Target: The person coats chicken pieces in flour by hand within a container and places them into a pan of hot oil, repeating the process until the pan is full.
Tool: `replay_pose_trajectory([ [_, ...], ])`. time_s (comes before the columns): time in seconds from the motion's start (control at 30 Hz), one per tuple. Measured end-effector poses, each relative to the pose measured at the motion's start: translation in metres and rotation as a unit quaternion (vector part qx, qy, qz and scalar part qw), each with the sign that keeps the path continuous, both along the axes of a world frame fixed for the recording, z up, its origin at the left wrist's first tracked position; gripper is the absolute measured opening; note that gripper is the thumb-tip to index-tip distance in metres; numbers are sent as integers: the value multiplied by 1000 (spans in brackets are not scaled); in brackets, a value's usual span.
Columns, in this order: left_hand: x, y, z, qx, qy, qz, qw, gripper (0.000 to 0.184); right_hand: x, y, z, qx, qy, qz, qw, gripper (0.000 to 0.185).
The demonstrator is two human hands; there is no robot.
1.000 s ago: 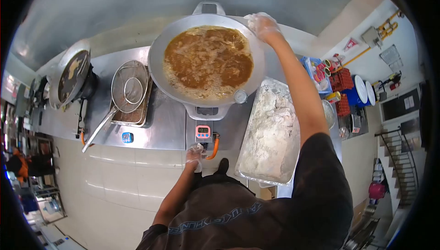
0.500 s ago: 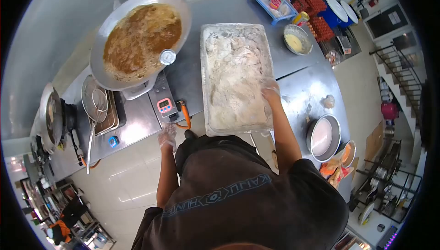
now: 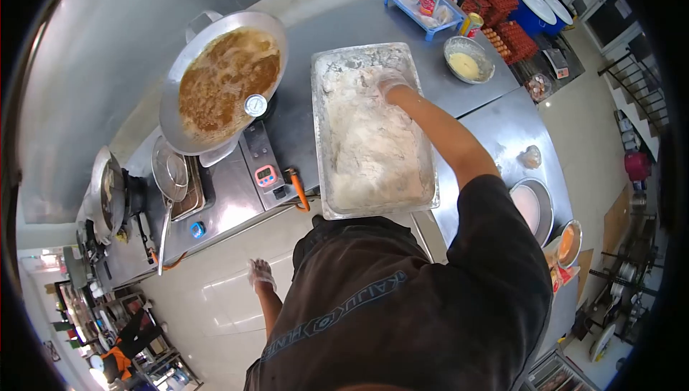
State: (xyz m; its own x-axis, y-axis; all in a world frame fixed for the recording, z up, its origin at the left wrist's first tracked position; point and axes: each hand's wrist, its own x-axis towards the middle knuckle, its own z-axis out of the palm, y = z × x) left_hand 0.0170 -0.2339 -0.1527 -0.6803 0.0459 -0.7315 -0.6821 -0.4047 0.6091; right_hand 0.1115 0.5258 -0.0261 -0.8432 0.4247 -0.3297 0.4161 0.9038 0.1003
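Observation:
A large metal tray (image 3: 321, 168) full of white flour (image 3: 373, 147) lies on the steel counter before me. My right hand (image 3: 392, 84), in a clear plastic glove, reaches into the far part of the flour. Its fingers are down in the powder and lumps there, so I cannot see whether they hold anything. My left hand (image 3: 260, 273), also gloved, hangs over the floor away from the counter. Its fingers are apart and nothing is in them.
At the left a wide pan (image 3: 171, 104) of bubbling oil carries a dial thermometer (image 3: 255, 105). A pink timer (image 3: 265, 176) and a long-handled strainer (image 3: 170, 168) are close by. Right of the tray stand a batter bowl (image 3: 466, 66), a round pan (image 3: 545, 208) and egg trays (image 3: 513, 41).
My right hand has moved from the tray's right edge to its far part, into the flour. The left hand has dropped lower, away from the counter edge. The view has shifted a little.

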Motion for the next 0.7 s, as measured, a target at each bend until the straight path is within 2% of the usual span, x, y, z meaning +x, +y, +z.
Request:
replay_pose_trajectory([
  [0.07, 26, -32, -18, 52, -21, 42, 998, 35, 6, -4, 12, 7, -5, 3, 1000, 27],
  [0.17, 77, -89, -58, 269, -30, 56, 961, 31, 17, -1, 15, 22, 104, 61, 992, 26],
  [0.2, 105, -79, -40, 204, 50, -37, 977, 31, 20, 12, -1, 31, 125, 88, 988, 26],
  [0.27, 144, -82, -38, 159, -18, 27, 987, 32, 20, 35, -50, 46, 167, 140, 975, 27],
  [0.33, 166, -92, -44, 66, -79, 38, 994, 32, 24, 23, -15, 4, 131, 110, 985, 29],
  [0.47, 182, -107, -49, 4, -131, 35, 991, 33, 38, 2, 61, -39, 85, 95, 991, 25],
  [0.5, 182, -110, -49, -2, -138, 37, 990, 34, 44, 3, 68, -176, 140, 36, 974, 22],
  [0.53, 183, -113, -50, -8, -150, 40, 988, 34, 55, 6, 74, -310, 190, -24, 931, 20],
  [0.6, 180, -118, -55, -15, -161, 45, 986, 34, 71, -8, 96, -527, 263, -162, 791, 16],
  [0.67, 171, -122, -62, -19, -169, 53, 984, 35, 81, -37, 135, -675, 305, -309, 597, 15],
  [0.7, 165, -123, -64, -20, -175, 59, 983, 35, 82, -33, 126, -673, 302, -312, 598, 17],
])
